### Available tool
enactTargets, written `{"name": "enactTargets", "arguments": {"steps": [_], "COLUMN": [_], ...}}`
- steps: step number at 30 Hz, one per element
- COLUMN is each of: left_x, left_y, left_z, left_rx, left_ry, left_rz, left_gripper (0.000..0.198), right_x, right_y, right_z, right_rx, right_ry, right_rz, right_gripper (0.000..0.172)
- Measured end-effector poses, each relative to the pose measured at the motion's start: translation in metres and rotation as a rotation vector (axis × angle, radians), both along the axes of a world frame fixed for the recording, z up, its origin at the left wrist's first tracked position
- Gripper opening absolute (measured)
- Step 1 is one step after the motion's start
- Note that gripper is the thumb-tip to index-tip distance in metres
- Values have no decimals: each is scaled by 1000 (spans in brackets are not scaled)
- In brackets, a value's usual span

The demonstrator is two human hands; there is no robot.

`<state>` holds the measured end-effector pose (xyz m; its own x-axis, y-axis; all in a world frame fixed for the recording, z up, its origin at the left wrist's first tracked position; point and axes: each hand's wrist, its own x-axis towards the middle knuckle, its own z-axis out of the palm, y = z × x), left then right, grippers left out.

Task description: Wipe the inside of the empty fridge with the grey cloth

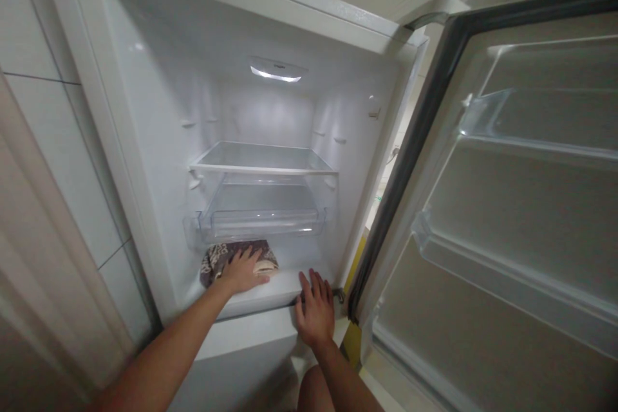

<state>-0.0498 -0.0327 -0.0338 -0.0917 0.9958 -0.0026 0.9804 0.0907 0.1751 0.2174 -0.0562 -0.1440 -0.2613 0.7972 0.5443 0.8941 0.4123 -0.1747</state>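
Note:
A folded brown and cream patterned cloth lies on the floor of an open fridge, towards its left side. My left hand rests flat on top of it, fingers spread, covering part of the cloth. At the front edge of the fridge floor, near the right corner, my right hand lies with its fingers stretched out over the edge. Nothing shows in the right hand.
Above the cloth sit a clear drawer and a glass shelf. The fridge door stands wide at the right, with a clear door bin. A lamp glows inside. Tiled wall flanks the left.

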Motion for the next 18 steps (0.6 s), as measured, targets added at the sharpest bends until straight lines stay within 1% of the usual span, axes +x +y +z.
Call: {"name": "enactTargets", "arguments": {"steps": [2,4,8,10,12,14,16,18], "left_x": [8,9,0,-9,-21,-36,-50,-58], "left_y": [-4,-9,-26,-36,-44,-45,-39,-26], "left_z": [-10,-16,-18,-17,-17,-15,-13,-9], "left_rx": [14,29,5,-17,-33,-37,-38,-42], "left_ry": [50,93,144,165,196,231,255,258], "left_rz": [-17,-49,-197,-239,-205,-119,-37,6], "left_gripper": [66,58,65,69,68,65,63,63], "right_x": [1,1,1,1,1,1,1,0], "right_y": [1,1,0,-1,-1,-1,0,1], "right_z": [-1,-1,1,2,2,1,0,-2], "right_rx": [17,23,-1,-10,-11,-11,-11,-6], "right_ry": [-9,-20,-13,-3,3,5,4,2], "right_rz": [-4,-8,-9,-2,2,1,0,1], "right_gripper": [60,60,60,60,59,59,59,59]}}
